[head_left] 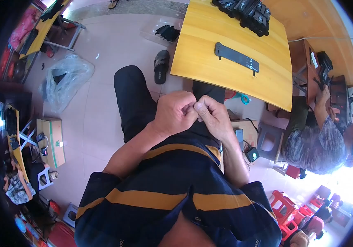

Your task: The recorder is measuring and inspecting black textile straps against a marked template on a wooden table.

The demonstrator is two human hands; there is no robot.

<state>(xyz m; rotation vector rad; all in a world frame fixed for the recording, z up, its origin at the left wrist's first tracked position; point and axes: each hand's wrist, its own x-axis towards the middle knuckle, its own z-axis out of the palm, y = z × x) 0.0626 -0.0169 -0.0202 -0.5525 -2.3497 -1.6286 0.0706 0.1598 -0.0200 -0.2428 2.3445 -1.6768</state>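
Observation:
My left hand (174, 112) is closed with its fingers curled in, held above my lap. My right hand (214, 118) is pressed against it, thumb and fingers pinched together at the left hand's fingertips. Whatever is between the fingers, if anything, is hidden. Just beyond the hands stands a yellow wooden table (209, 35). On it lies a long dark grey flat piece (236, 57) with rounded ends and small light marks, apart from both hands. A pile of black packaged items (246, 15) sits toward the table's far edge.
A black sandal (161, 67) and a clear plastic bin (151, 31) with black pieces are left of the table. A plastic bag (71, 78) and a cardboard box (52, 142) stand on the floor. Another person (316, 142) works at the right, near a grey stool (268, 142).

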